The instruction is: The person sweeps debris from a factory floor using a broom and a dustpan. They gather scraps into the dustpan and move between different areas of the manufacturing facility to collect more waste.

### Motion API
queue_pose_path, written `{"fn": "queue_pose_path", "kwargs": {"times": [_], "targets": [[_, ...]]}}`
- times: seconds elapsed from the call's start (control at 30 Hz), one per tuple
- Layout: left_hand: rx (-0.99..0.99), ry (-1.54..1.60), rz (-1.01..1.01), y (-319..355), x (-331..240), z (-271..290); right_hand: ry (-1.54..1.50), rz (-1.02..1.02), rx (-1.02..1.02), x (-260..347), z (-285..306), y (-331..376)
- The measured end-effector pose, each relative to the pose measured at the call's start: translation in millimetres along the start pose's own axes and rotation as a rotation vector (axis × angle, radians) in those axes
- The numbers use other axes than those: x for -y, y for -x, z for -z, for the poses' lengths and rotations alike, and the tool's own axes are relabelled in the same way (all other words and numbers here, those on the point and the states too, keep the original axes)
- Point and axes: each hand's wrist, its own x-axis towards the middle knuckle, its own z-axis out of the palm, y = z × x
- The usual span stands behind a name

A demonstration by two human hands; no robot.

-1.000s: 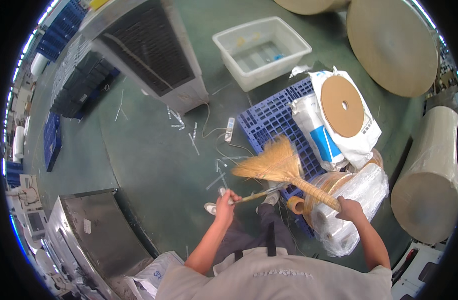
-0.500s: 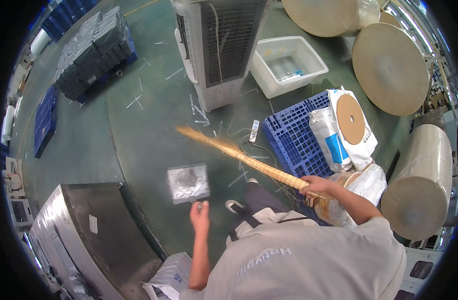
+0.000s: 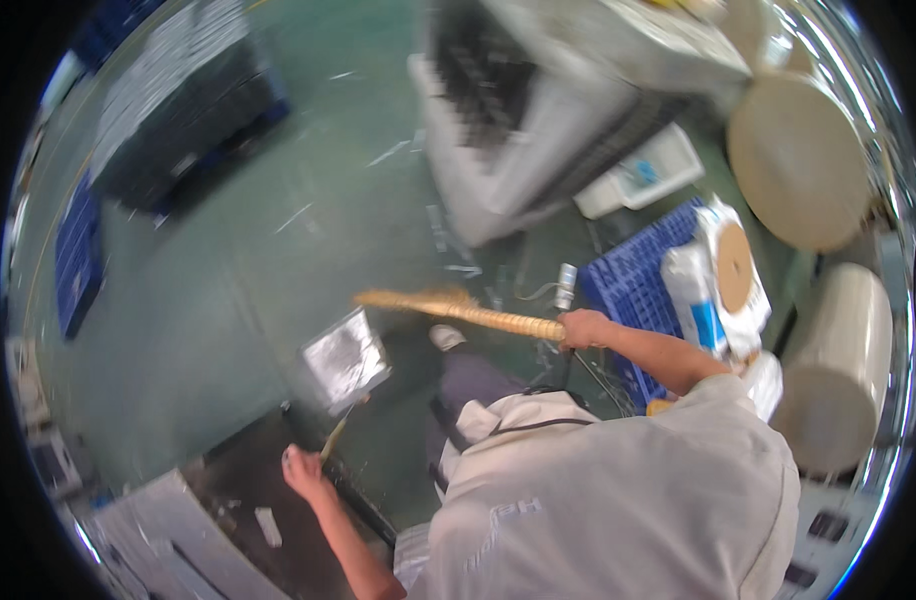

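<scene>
In my right hand [image 3: 585,328] is a straw broom [image 3: 468,308], gripped by its wrapped handle. It lies nearly level, its bristles pointing left. My left hand [image 3: 305,472] is at the lower left, closed at the end of a thin handle that leads to a dustpan [image 3: 348,362]. The pan is square and silvery, tilted, with its upper corner just below the broom's bristle tips. Blur hides what lies in the pan and how my left fingers wrap the handle.
A tall air cooler [image 3: 478,170] stands ahead, with a white tub [image 3: 663,170] behind it. To the right are a blue pallet [image 3: 628,285] with white bags [image 3: 690,290] and large rolls [image 3: 833,370]. A metal cabinet [image 3: 168,530] is at lower left; scraps and a power strip [image 3: 566,287] lie on the green floor.
My left hand has moved left and down, and the dustpan has turned and tilted. My right hand has drawn the broom inward and levelled it. The view has shifted and blurred.
</scene>
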Motion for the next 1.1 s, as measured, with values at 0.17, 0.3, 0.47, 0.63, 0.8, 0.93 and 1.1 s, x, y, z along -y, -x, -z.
{"fn": "queue_pose_path", "kwargs": {"times": [0.17,0.3,0.47,0.63,0.8,0.93,1.1], "targets": [[-0.105,-0.134,-0.007,-99,-70,-21,-0.100,0.201,-0.138,121,101,-72],[-0.154,0.270,0.099,-143,-123,39,-0.349,0.070,0.205,222,128,-39],[-0.210,0.310,0.058,-291,-136,82,-0.071,0.008,0.228,370,185,-109],[-0.421,0.363,0.084,-421,-208,144,0.118,0.050,0.194,451,221,-179],[-0.440,0.374,-0.003,-554,-225,233,0.128,0.215,0.187,616,283,-248],[-0.621,0.293,0.145,-626,-228,287,-0.047,0.286,0.160,811,358,-303],[-0.865,0.204,0.168,-712,-265,339,0.003,0.293,0.034,1039,448,-381]]}}
